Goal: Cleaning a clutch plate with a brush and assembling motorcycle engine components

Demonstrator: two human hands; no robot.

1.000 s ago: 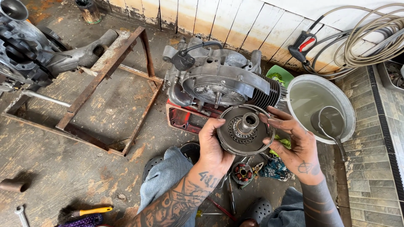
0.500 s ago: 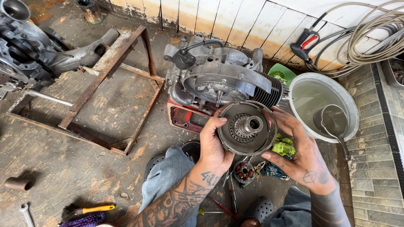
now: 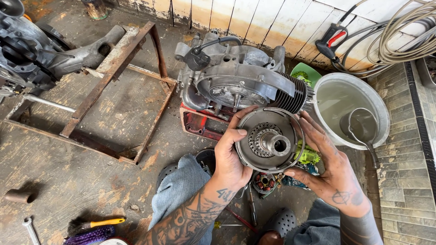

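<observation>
Crouching on the stained floor (image 3: 81,181), the person holds a round clutch drum (image 3: 270,140) up between both hands, face toward the camera. The left hand (image 3: 231,156) clamps its left rim, thumb over the front edge and fingers behind. The right hand (image 3: 329,170) supports the right and lower rim with spread fingers, thumb tucked beneath. The drum rests on nothing; it hangs just in front of the engine (image 3: 240,84), below its side cover.

Condition noted: the drum's toothed hub and centre bore are exposed and greasy. It is separate from the engine, so in my judgement it is either off or not yet fitted; the frame does not settle which. The engine itself looks largely assembled, with cover, finned cylinder and black cap lead in place, and it sits on a red stand (image 3: 200,122).

Near the knees lie a small stator (image 3: 265,182), a green rag (image 3: 308,154) and a screwdriver (image 3: 240,221), suggesting work remains open. Lower left lie a brush (image 3: 97,223) and a spanner (image 3: 31,229).

Beyond the hands, a steel basin (image 3: 352,106) of cloudy liquid holds a ladle (image 3: 361,127). To the left stands a rusty frame (image 3: 113,86) and a second engine case (image 3: 32,54). Hoses (image 3: 399,36) coil at the far wall.
</observation>
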